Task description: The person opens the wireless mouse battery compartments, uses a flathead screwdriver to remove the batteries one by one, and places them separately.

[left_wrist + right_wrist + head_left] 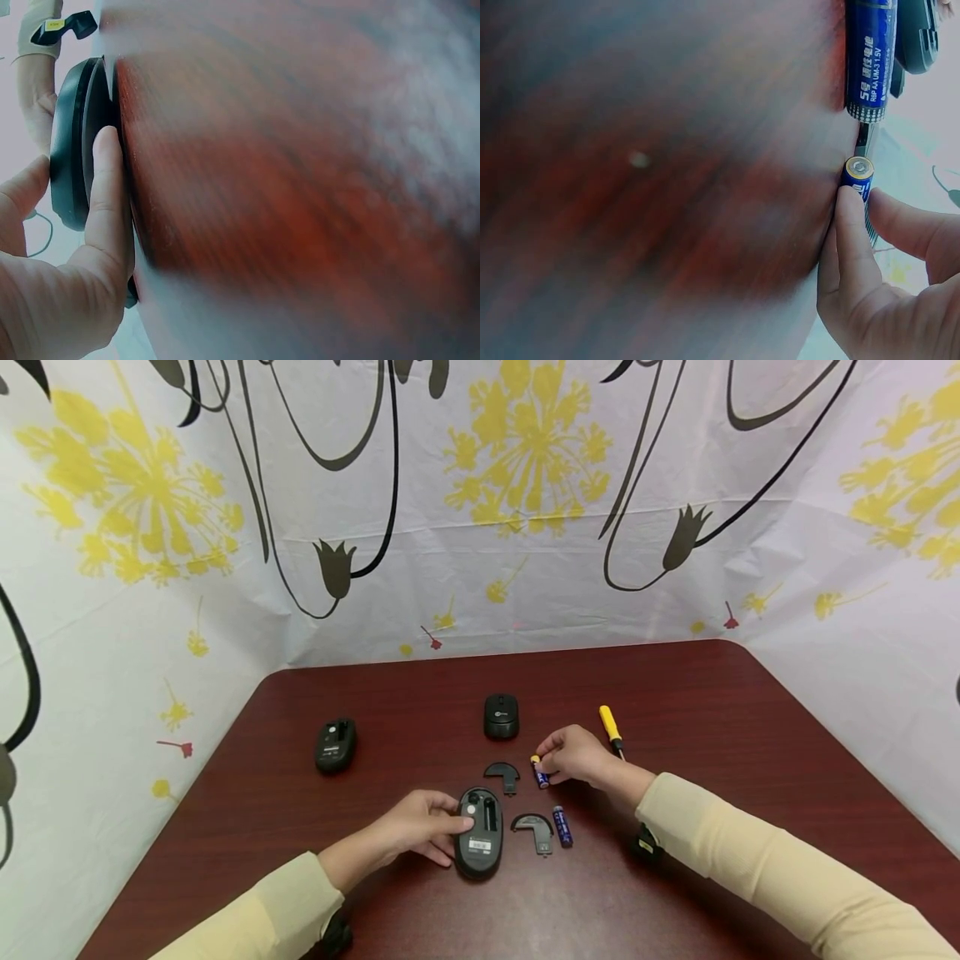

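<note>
An upturned black computer mouse (478,852) shows its open battery slot in the head view. My left hand (426,827) grips its left side, thumb over the underside edge and fingers along the side. In the left wrist view the mouse (69,150) stands edge-on between thumb and fingers. My right hand (573,755) pinches a blue AA battery (542,774) low over the table. The right wrist view shows that battery's end (858,168) between thumb and fingers. A second blue AA battery (562,827) lies on the table nearer to me.
Two black battery covers (534,828) (502,773) lie right of the mouse. Farther back are an upright black mouse (501,717) and, at left, another upturned mouse (335,746). A yellow-handled screwdriver (611,725) lies beyond my right hand on the dark red table (405,693).
</note>
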The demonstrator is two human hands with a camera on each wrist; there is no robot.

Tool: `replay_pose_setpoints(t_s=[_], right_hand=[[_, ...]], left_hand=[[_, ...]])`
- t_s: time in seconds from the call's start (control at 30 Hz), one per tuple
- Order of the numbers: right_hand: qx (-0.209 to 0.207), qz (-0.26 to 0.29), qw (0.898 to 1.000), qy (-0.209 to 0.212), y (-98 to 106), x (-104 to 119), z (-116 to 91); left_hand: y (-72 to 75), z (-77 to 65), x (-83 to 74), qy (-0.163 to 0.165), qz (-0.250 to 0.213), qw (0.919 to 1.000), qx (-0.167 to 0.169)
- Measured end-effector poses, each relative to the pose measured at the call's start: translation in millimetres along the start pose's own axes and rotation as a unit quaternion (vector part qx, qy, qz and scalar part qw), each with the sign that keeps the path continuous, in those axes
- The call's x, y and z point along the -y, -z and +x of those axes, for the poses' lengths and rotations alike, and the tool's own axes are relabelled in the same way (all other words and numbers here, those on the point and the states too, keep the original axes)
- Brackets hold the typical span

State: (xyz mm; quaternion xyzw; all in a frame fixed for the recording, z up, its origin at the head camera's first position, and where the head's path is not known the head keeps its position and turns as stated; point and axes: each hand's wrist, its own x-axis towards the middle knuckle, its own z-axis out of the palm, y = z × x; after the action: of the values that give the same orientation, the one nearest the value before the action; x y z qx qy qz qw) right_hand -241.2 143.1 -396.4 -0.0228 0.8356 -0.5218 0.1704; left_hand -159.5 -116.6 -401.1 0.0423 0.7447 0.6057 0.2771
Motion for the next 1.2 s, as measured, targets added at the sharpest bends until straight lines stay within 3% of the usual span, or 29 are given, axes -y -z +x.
replay_pose_setpoints(t_s=[0.43,0.73,0.97,1.2], right_hand=[[0.004,-0.009,1.0,-0.004,3,3,-1],[0.011,-0.009,1.0,0.017,9,6,1],[0.022,0.004,0.999,0.033,16,15,3],[0.008,-0.032,0.998,0.059,23,18,11]], left_hand=[[4.1,1.1,-1.2,-0.006,0.009,0.9999,-0.003],[17.5,6.2,-10.7,-0.024,0.02,0.9993,-0.02],[30.0,19.2,-20.5,-0.052,0.057,0.9962,-0.041],[40.0,40.8,-27.6,-0.106,0.105,0.9864,-0.069]])
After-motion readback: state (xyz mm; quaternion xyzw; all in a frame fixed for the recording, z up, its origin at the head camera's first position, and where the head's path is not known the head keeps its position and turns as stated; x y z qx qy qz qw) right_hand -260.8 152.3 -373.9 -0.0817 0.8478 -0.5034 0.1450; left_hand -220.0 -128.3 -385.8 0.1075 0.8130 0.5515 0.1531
